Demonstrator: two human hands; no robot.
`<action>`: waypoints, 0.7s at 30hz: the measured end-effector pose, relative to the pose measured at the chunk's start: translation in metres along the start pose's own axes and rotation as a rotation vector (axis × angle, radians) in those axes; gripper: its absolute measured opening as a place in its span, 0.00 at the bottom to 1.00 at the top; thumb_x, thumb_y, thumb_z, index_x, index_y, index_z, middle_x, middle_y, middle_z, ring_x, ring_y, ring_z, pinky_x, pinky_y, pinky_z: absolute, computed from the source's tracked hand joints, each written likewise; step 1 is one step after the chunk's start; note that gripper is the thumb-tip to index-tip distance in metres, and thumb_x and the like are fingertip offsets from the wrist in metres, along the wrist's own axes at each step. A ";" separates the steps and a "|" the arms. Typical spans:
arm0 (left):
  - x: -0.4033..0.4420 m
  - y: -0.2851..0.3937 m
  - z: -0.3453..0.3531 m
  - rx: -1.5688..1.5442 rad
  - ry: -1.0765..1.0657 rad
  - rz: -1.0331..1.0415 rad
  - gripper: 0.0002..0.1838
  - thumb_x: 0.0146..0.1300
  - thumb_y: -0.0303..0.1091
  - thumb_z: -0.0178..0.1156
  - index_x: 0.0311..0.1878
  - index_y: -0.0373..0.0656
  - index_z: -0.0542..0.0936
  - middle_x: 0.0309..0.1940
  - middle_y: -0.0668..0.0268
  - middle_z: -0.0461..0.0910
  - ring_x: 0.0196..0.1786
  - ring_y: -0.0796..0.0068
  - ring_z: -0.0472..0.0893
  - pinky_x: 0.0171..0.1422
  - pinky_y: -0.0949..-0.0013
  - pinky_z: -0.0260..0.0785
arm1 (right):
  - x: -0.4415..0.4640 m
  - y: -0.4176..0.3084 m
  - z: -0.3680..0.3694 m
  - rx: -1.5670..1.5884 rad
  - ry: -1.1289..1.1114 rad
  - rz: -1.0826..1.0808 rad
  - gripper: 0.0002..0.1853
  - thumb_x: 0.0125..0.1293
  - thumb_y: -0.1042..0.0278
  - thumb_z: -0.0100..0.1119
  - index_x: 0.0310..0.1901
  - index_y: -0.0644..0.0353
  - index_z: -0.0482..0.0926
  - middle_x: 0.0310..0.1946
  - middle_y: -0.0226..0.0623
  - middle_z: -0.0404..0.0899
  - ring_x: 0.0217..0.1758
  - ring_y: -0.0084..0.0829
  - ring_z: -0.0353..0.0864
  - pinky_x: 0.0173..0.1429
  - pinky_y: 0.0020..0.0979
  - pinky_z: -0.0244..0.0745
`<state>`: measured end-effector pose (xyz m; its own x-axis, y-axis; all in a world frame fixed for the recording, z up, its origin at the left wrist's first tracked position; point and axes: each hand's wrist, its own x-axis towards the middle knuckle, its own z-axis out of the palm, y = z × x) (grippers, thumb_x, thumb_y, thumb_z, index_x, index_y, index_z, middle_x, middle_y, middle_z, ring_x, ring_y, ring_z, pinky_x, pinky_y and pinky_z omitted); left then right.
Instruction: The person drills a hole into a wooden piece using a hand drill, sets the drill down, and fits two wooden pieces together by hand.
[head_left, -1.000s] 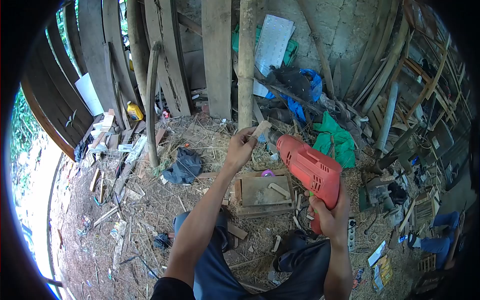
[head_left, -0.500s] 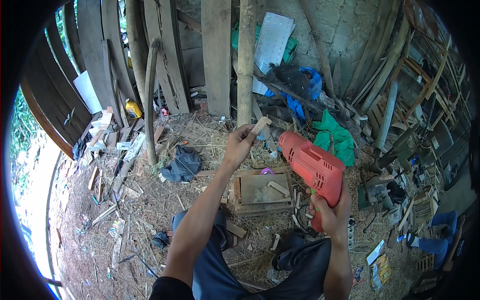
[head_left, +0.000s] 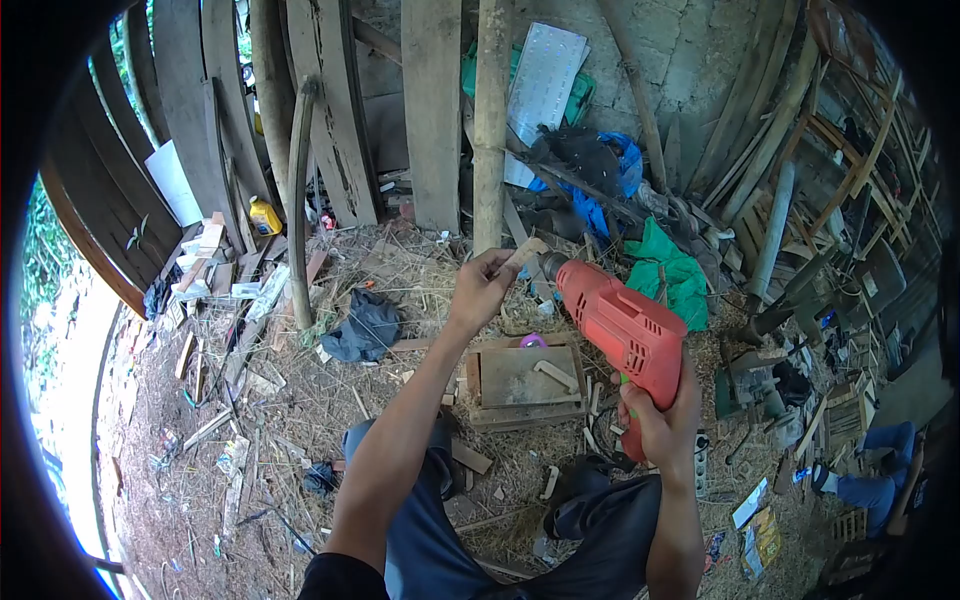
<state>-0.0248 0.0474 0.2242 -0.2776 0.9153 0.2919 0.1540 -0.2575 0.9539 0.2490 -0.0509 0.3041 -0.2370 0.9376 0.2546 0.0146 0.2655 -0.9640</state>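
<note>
My left hand [head_left: 481, 290] pinches a small flat piece of wood [head_left: 524, 254], held up in front of me. In my right hand [head_left: 662, 412] is a red power drill [head_left: 622, 322], its fingers wrapped round the handle. The drill's dark chuck [head_left: 551, 265] points up and left at the far end of the wood piece. Whether the bit touches or enters the wood I cannot tell. Below them a wooden box [head_left: 510, 378] rests on the ground, with a small wooden piece [head_left: 556, 376] and a purple round thing [head_left: 533, 341] on it.
Straw and wood scraps cover the ground. A dark cloth [head_left: 362, 326] lies to the left, a green plastic sheet [head_left: 668, 275] to the right. A bamboo post [head_left: 490, 130] stands ahead. Another person's leg [head_left: 868, 492] shows at the lower right. A yellow bottle [head_left: 264, 215] stands at left.
The wood piece has shifted and tilted slightly at the drill's tip. Both hands stay almost in place with the same holds.
</note>
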 end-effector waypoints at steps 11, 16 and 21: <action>0.001 -0.003 -0.001 0.049 0.007 -0.012 0.10 0.67 0.27 0.57 0.47 0.33 0.80 0.30 0.69 0.80 0.33 0.84 0.75 0.41 0.76 0.68 | 0.000 -0.002 0.002 -0.019 -0.011 -0.008 0.22 0.60 0.80 0.58 0.57 0.67 0.68 0.35 0.36 0.81 0.26 0.19 0.76 0.30 0.23 0.71; -0.002 0.001 -0.001 0.060 -0.002 -0.011 0.10 0.67 0.28 0.58 0.47 0.33 0.80 0.29 0.69 0.80 0.33 0.84 0.75 0.39 0.76 0.67 | 0.000 -0.002 0.001 -0.030 -0.016 -0.018 0.22 0.60 0.81 0.57 0.57 0.67 0.69 0.35 0.36 0.80 0.26 0.19 0.75 0.30 0.23 0.71; -0.001 -0.002 -0.001 0.032 0.012 -0.001 0.10 0.67 0.28 0.58 0.47 0.33 0.80 0.29 0.70 0.80 0.32 0.84 0.75 0.38 0.76 0.66 | 0.000 -0.002 0.002 -0.033 -0.015 -0.014 0.22 0.60 0.81 0.58 0.57 0.67 0.69 0.35 0.36 0.80 0.26 0.19 0.76 0.30 0.23 0.71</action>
<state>-0.0257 0.0473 0.2219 -0.2895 0.9115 0.2923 0.1837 -0.2468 0.9515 0.2473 -0.0515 0.3056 -0.2523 0.9301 0.2670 0.0426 0.2863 -0.9572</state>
